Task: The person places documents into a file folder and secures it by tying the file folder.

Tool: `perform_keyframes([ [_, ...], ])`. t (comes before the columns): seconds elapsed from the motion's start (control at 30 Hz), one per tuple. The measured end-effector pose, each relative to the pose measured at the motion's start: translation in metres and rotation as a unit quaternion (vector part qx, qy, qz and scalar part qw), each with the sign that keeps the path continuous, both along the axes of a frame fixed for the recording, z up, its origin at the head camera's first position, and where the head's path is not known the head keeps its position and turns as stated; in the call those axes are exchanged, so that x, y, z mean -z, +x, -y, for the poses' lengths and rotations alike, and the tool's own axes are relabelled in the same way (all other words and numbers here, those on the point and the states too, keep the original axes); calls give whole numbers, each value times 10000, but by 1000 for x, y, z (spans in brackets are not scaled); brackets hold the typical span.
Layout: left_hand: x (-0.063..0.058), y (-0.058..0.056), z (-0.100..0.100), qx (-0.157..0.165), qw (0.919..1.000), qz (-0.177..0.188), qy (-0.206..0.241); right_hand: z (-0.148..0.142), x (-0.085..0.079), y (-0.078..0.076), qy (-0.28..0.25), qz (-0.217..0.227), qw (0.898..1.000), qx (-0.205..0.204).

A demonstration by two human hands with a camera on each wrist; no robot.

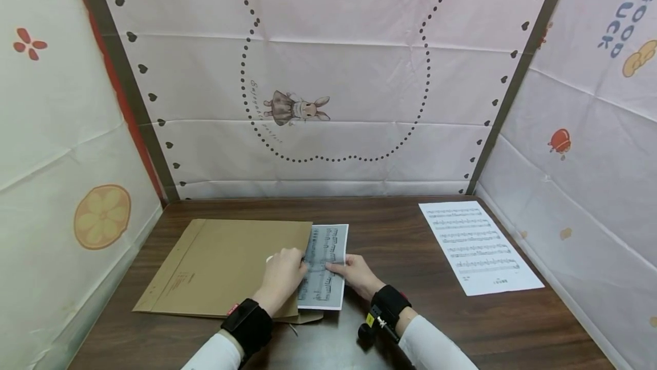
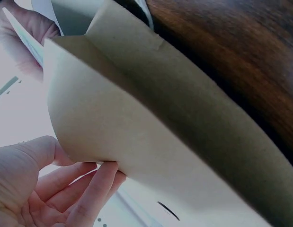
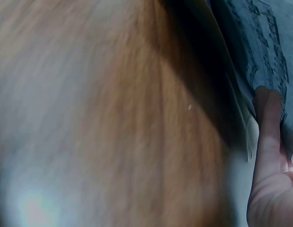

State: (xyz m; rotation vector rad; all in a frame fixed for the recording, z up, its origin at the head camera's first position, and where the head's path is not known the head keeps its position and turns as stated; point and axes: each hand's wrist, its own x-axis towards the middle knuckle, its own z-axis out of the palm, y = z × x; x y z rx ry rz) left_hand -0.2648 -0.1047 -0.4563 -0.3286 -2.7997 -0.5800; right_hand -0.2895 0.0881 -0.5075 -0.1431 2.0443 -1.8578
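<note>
A brown kraft-paper envelope [image 1: 226,261] lies on the left half of the table, its mouth facing right. My left hand [image 1: 284,275] pinches the upper layer at the mouth; in the left wrist view that layer [image 2: 89,109] is lifted, and a gap shows beneath it. Printed sheet music [image 1: 331,242] sticks out of the mouth, its left part hidden inside. My right hand [image 1: 361,275] grips the sheet's right edge, thumb on top. In the right wrist view the fingers [image 3: 269,123] lie against the printed paper.
Another sheet of music [image 1: 474,247] lies flat at the table's right side. A short string [image 1: 293,330] shows by the envelope's near corner. Fabric walls [image 1: 333,73] with printed pictures enclose the brown wooden table [image 1: 390,239] at the back and both sides.
</note>
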Motion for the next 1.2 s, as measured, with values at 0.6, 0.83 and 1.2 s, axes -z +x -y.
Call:
perform_keyframes([
  [0.6, 1, -2, -2, -4, 9998, 151, 106, 27, -8, 0, 78, 310, 9995, -67],
  [0.83, 1, -1, -1, 63, 9998, 98, 163, 22, -1, 5, -145, 464, 9983, -326],
  [1.2, -1, 1, -2, 98, 9998, 54, 153, 15, -5, -4, 6, 526, 9970, -560],
])
